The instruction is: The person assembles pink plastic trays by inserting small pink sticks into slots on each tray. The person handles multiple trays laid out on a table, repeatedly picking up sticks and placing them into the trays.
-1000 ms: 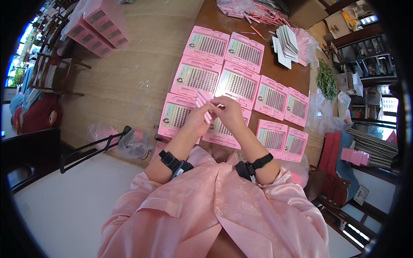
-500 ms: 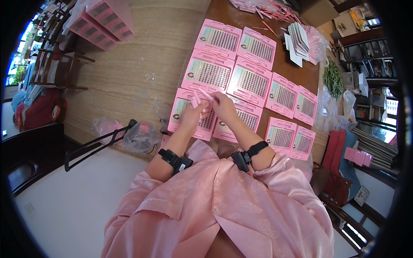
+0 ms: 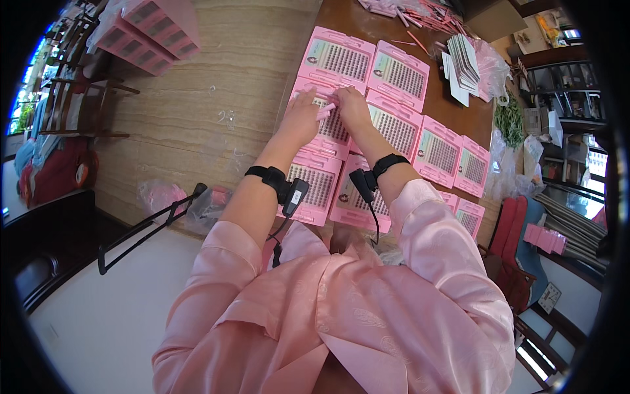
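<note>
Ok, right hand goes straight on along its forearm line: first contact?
Right hand: likely the back-left pink case, near edge first. Height is unclear from this single view, so the hand could pass over it.

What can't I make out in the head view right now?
All in the head view:
- Pink tubes at the left hand: exact count, partly hidden by its fingers.
- Right hand: whether its fingertips pinch anything; too small, its own back in the way.
- Pink case under the hands: upper middle, covered by both hands.
- Pink case beside the right sleeve: mostly hidden by that sleeve.
- Pile of pink sticks: far end cut off by the top edge.
</note>
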The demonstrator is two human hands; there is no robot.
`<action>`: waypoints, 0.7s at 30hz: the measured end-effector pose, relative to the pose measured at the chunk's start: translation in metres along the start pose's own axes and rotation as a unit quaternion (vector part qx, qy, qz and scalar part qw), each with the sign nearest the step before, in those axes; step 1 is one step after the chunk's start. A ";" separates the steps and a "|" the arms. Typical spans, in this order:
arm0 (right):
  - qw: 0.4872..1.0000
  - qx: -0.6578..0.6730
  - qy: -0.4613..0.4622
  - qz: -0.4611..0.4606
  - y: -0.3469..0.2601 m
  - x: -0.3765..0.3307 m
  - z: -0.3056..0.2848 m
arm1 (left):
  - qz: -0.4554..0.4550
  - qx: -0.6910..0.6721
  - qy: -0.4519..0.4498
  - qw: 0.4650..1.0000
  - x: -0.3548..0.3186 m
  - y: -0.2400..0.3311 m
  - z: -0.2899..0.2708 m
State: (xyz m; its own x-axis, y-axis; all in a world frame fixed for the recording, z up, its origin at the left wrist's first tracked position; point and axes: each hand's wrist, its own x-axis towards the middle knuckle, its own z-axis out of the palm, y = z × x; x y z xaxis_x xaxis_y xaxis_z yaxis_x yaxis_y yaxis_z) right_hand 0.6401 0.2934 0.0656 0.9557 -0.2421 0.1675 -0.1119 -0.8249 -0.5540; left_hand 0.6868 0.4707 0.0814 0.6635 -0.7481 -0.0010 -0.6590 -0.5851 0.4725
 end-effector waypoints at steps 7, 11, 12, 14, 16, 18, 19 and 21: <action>0.995 -0.001 0.077 -0.059 0.011 -0.010 0.013 | -0.010 0.049 -0.039 0.998 0.007 -0.004 0.017; 0.997 0.000 0.062 -0.051 0.008 -0.009 0.015 | -0.034 0.075 -0.085 0.993 0.018 0.001 0.011; 0.997 0.002 0.044 -0.057 0.006 -0.009 0.013 | -0.036 0.078 -0.090 0.992 0.021 0.002 0.008; 0.999 0.005 0.007 -0.039 0.004 -0.005 0.004 | -0.042 0.066 -0.092 0.993 0.024 0.006 0.000; 0.998 0.058 0.014 0.016 0.001 -0.001 -0.010 | -0.045 0.035 -0.085 0.995 0.034 0.010 -0.010; 0.977 0.168 0.068 0.113 -0.006 -0.008 -0.026 | -0.209 -0.365 -0.044 0.906 0.031 0.022 -0.013; 0.955 0.222 0.087 0.178 -0.012 -0.014 -0.032 | -0.271 -0.550 -0.017 0.789 0.027 0.030 -0.012; 0.876 0.423 0.048 0.226 -0.022 -0.030 -0.047 | -0.238 -0.731 0.001 0.640 0.020 0.051 -0.004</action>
State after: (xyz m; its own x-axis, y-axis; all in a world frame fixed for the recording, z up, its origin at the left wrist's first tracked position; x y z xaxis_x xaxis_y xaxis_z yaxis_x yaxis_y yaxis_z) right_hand 0.6007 0.2951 0.1111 0.8342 -0.5212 -0.1801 -0.1927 0.0304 -0.9808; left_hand 0.6680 0.4269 0.1085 0.6678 -0.5925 -0.4507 0.6518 0.1729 0.7384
